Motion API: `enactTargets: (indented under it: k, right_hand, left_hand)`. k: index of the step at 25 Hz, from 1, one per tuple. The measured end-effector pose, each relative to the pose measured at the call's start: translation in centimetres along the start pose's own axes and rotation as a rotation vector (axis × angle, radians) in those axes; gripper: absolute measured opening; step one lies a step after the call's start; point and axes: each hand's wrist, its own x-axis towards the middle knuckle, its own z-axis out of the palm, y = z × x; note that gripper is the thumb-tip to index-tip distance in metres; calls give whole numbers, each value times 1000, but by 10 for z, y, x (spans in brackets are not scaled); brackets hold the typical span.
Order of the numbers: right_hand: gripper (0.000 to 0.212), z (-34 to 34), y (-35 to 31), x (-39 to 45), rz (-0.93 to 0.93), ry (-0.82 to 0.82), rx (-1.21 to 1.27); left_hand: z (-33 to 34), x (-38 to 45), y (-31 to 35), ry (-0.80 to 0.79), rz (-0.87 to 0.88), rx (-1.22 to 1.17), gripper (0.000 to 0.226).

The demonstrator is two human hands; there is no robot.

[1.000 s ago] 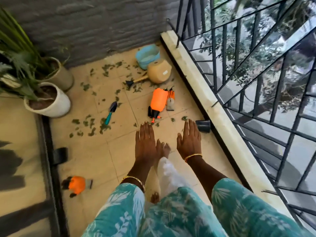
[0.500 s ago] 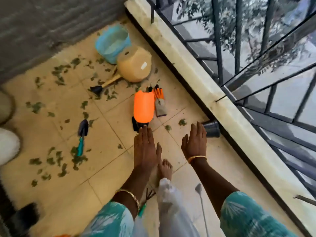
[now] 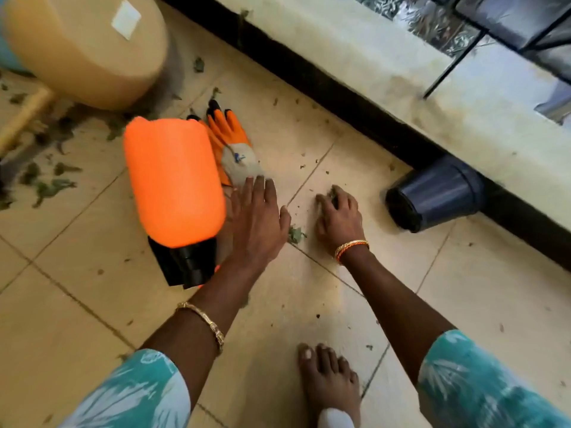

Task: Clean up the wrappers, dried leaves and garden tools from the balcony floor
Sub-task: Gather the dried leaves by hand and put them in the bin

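The right hand (image 3: pixel 338 213) curls its grip around a dried leaf (image 3: pixel 333 193) on the floor. A second leaf (image 3: pixel 296 234) lies between both hands, touching the flat, open left hand (image 3: pixel 258 217) beside the orange sprayer (image 3: pixel 174 180).

Both arms bare below short loose sleeves, teal fabric with a pale white leaf print: left sleeve (image 3: pixel 136 393), right sleeve (image 3: pixel 482 381). Thin gold chain-link bangle (image 3: pixel 205 321) on left wrist, gold bangle with orange-red thread (image 3: pixel 350 247) on right. Bare foot (image 3: pixel 327 381), white cloth at ankle.
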Motion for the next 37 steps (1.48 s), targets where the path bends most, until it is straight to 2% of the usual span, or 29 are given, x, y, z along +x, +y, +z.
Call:
enactTargets:
  k: [2,4,7,9,10,12,14,16,18,20,22,24,25,26,28,30,32,34,37]
  right_hand:
    - [46,21,7,0,-39,108,55]
    - [38,34,15,-1,-108,248,132]
    - [26,31,27,2,-171,353,200]
    - [20,15,29,6,-73,381,383]
    - [19,4,27,8,29,377,522]
    - [18,-23,18,2,181,304,833]
    - [20,-41,2,-10,156,244,1018]
    - [22,-46,-21,-28,26,194,920]
    - [32,-39,-44,-46,-168,139,715]
    - [55,-25,-62,-61,-289,35,556]
    - [74,-11,-76,-70,-321,-22,384]
    - [66,-7,-79,-74,-314,-26,538]
    - [57,-7,-75,-73,-279,40,672]
    - [47,-7,-67,-71,-198,159,744]
    - [35,1,-38,-66,88,345,659]
    - [43,15,-6,-71,421,279,460]
    - [60,31,1,-83,573,155,376]
    - [68,47,-13,-89,525,153,359]
    - [69,63,-45,-82,263,163,338]
  left_hand:
    - [18,10,3,10,22,-1,60]
    - [34,17,3,34,4,-122,60]
    - [44,27,1,9,-67,-440,34]
    - [34,30,0,-29,-96,-611,26]
    - [25,30,2,-96,-167,-760,26]
    - [5,26,10,-343,-415,-1167,28]
    - [-9,19,20,-551,-565,-1398,38]
    - [-14,11,28,-614,-647,-1596,48]
    - [-10,5,30,-596,-738,-1705,51]
    - [-3,1,23,-544,-801,-1743,46]
    - [2,1,13,-527,-821,-1739,40]
    - [7,2,1,-481,-829,-1581,38]
    - [6,2,-3,-460,-822,-1479,38]
    - [4,2,-6,-453,-812,-1398,36]
    - [-1,1,-15,-475,-804,-1338,31]
    - [-4,0,-22,-507,-795,-1346,30]
    - [-7,0,-25,-509,-780,-1363,31]
    - [-7,-1,-25,-496,-783,-1372,32]
    - [-6,-4,-26,-498,-784,-1361,33]
